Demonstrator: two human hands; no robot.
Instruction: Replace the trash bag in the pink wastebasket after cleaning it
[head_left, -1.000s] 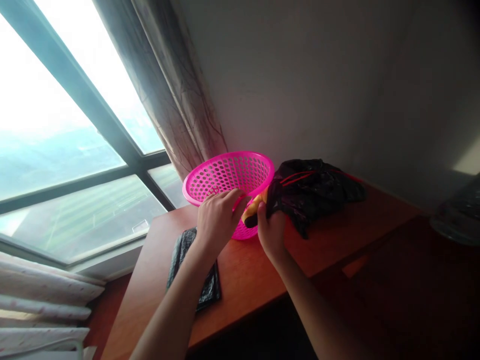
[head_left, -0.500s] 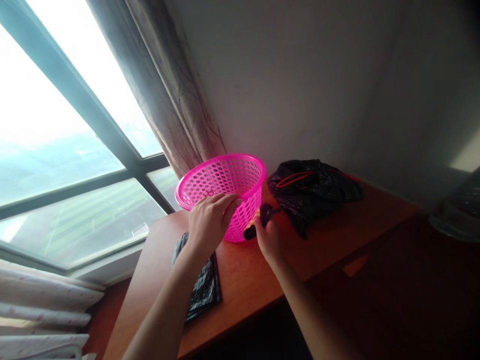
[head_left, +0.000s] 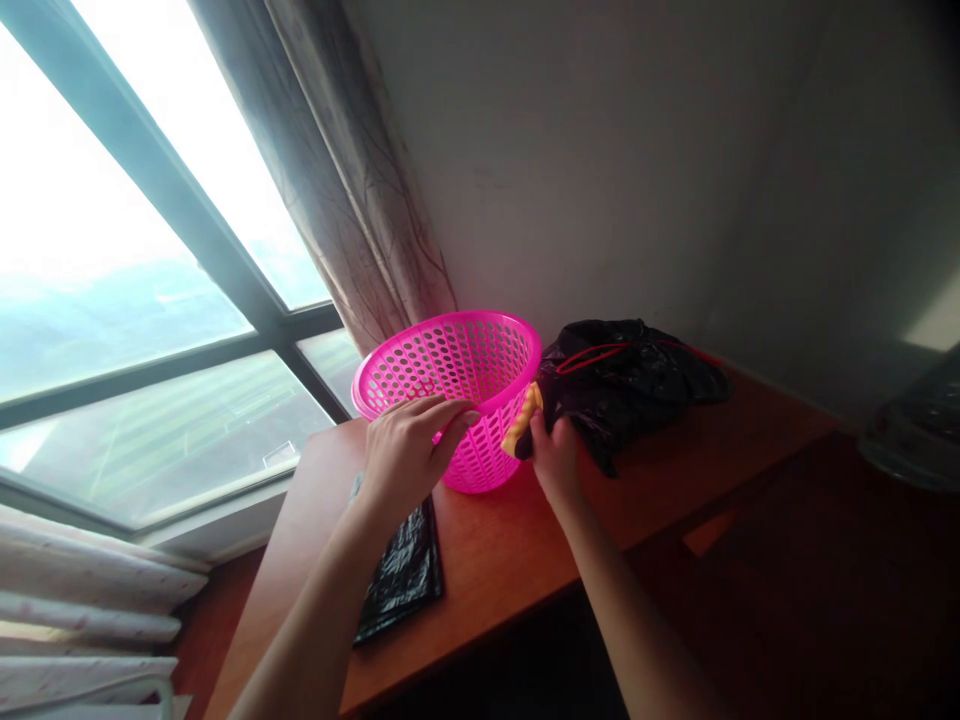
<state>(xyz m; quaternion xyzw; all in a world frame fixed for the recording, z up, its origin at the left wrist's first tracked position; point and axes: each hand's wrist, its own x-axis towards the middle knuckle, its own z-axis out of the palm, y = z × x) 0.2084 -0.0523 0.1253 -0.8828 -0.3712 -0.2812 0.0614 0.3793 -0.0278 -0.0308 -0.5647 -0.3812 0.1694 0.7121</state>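
Observation:
A pink plastic basket [head_left: 487, 462] with round holes stands upright on the wooden table. My left hand [head_left: 407, 445] is closed in a pinch on the basket's near rim. Close to the basket's right side, my right hand [head_left: 553, 455] is wrapped round a yellow-and-black handled object [head_left: 520, 424]; its dark part is mostly hidden, so I cannot make out its kind. Under my left forearm lies a folded black plastic bag [head_left: 405, 565], partly covered by the arm. Behind my right hand rests a crumpled black bag [head_left: 637, 385] with a red drawstring.
The brown table [head_left: 480, 600] ends at a front edge below my forearms. A window [head_left: 165, 430] and a grey curtain [head_left: 360, 200] stand at the left. A wall [head_left: 585, 180] rises behind the basket. Something wrapped in clear plastic [head_left: 911, 440] sits at the far right.
My right hand has moved slightly right and turned the handled object, so its yellow side shows more. The left hand stays at the basket's rim; the view has shifted a little.

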